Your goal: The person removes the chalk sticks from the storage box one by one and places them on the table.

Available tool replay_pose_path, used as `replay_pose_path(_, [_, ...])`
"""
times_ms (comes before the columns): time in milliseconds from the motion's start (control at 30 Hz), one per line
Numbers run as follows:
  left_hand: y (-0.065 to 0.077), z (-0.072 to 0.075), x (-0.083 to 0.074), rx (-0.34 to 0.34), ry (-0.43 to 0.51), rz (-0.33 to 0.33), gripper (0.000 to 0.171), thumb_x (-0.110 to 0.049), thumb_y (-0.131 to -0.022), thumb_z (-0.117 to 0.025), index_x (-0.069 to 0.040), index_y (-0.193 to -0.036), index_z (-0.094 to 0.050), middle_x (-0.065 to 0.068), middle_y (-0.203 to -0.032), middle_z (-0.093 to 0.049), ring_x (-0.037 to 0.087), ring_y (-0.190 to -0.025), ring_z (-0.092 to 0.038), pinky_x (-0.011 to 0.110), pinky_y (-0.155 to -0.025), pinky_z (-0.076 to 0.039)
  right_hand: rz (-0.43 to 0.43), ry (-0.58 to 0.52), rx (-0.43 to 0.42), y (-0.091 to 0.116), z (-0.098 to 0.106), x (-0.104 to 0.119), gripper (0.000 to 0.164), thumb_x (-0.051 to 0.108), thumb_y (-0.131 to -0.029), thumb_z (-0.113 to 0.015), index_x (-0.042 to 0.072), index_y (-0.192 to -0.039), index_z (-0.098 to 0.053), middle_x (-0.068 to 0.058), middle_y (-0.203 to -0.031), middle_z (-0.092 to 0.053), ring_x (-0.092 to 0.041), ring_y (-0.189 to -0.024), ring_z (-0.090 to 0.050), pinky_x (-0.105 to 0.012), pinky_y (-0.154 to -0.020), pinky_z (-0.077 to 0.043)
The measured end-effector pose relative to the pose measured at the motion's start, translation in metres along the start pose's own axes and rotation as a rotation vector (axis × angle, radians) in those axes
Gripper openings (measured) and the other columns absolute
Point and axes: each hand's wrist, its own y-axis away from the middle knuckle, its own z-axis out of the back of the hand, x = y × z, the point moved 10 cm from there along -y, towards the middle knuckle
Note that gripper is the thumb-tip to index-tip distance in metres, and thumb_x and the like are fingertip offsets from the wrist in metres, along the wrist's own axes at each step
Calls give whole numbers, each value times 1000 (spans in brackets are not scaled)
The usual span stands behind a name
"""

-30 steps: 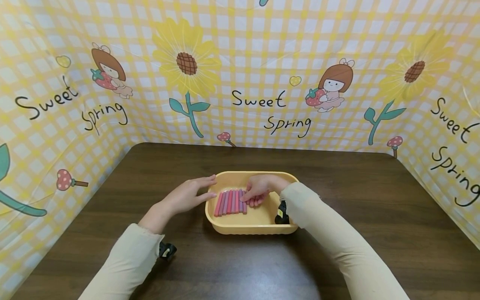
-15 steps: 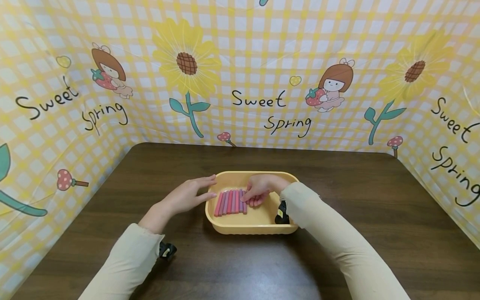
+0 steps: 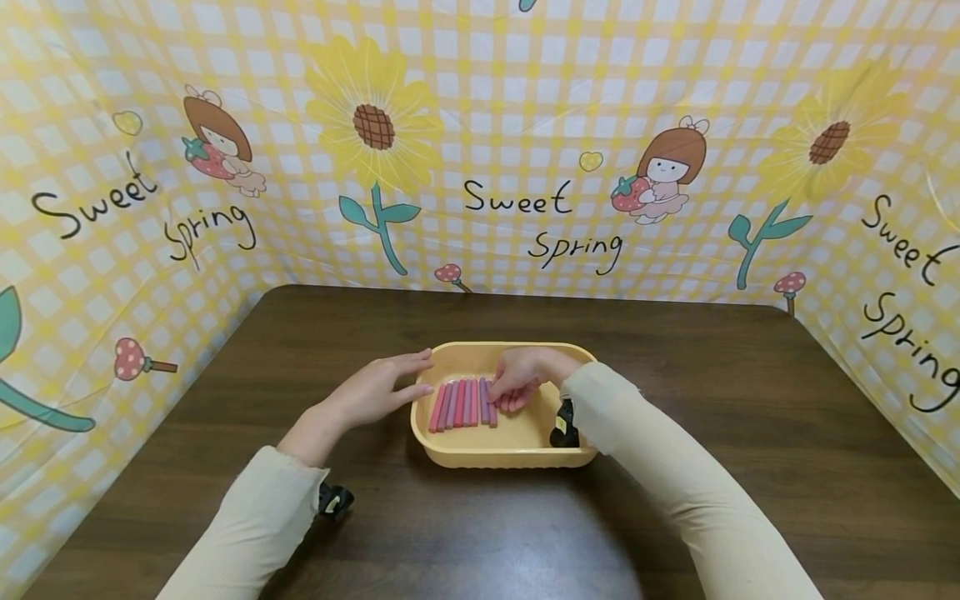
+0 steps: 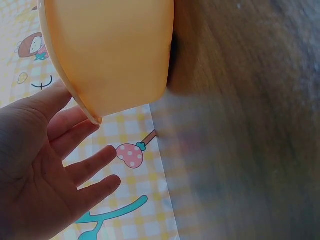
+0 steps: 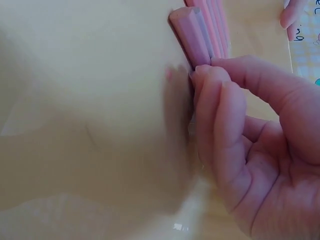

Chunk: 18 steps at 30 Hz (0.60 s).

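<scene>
Inside a yellow plastic basin [image 3: 510, 459] lies a row of slim pink and purple sticks [image 3: 459, 406], side by side at its left part. In the right wrist view the nearest purple stick [image 5: 192, 35] is hexagonal, with a flat end. My right hand [image 3: 519, 379] reaches into the basin and pinches this rightmost stick between thumb and fingertips. My left hand [image 3: 375, 387] rests against the basin's left rim, fingers loosely spread. The left wrist view shows its thumb and some fingertips [image 4: 90, 131] at the rim, partly hidden behind it, while the other fingers stand free.
The basin stands on a dark brown wooden table [image 3: 337, 325]. A yellow checked cloth [image 3: 510, 108] with flowers and cartoon figures rises behind the table and along both sides. A small black device [image 3: 564, 427] on the right wrist overhangs the basin's interior.
The rightmost stick and its neighbour have slid slightly right with my right hand, and a narrow gap now parts them from the rest of the row. My left hand has stayed still.
</scene>
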Motion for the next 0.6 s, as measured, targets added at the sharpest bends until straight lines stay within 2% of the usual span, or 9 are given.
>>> replay_pose_path(600, [0, 1, -1, -1, 2, 2, 49, -30, -94, -56, -3, -135, -49, 13, -146, -41, 34, -133, -41, 51, -110, -34, 12, -21, -2, 2, 4, -1, 25, 10, -88, -57, 7, -64, -61, 3, -54, -59, -2, -45, -53, -12, -45, -46])
